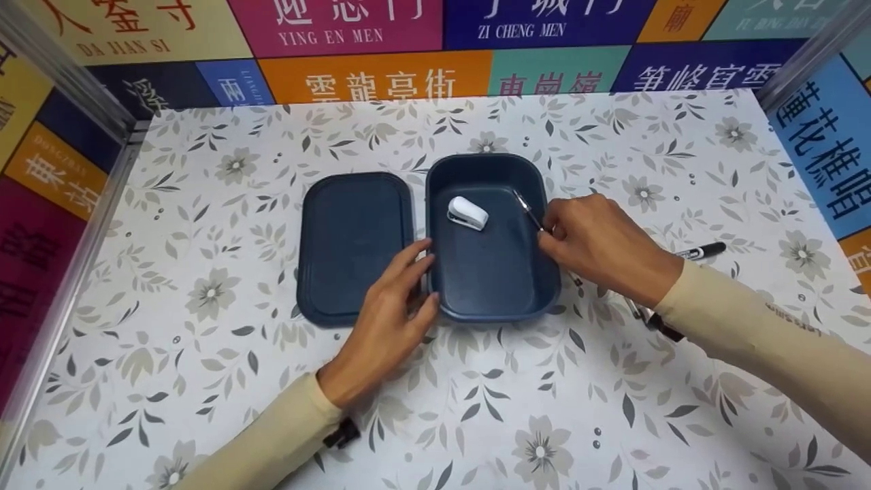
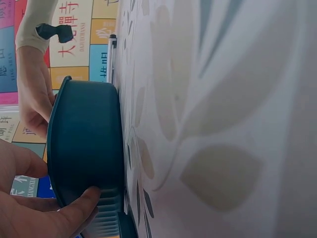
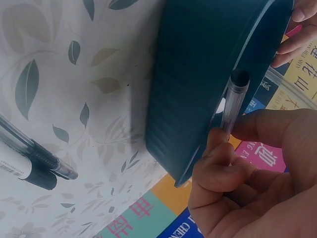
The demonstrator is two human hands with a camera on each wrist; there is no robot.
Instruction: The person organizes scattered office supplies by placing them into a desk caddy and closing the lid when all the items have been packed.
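A: What is in each hand?

B: The right hand [image 1: 599, 238] pinches a clear-barrelled pen [image 3: 233, 106] between thumb and curled fingers. The left hand [image 1: 389, 306] grasps nothing; its loosely spread fingers rest against the side of a dark blue box [image 1: 500, 286].

A: Where is the pen, exactly?

B: It pokes out ahead of the right fingertips, slanting away and leftward, with its far end over the box's interior. I cannot tell whether that end touches anything. The box stands between the two hands. Inside, ahead and to the right of the left fingertips, lies a small white stapler [image 1: 467, 213].

A: How is this best handled?

B: In my judgement, with a light but sure pinch, the pen angled clear of the rim and the stapler. The left hand's gentle contact seems enough to steady the box; a hard push could slide it toward the right hand.

A: And the pose?

B: The right forearm reaches in from the right, back of the hand upward, knuckles bent. The left forearm slants in from the near left, its hand partly covering a flat lid [image 1: 357, 248]. A black-capped marker [image 1: 701, 252] and a second pen [image 3: 42, 154] lie near the right wrist.
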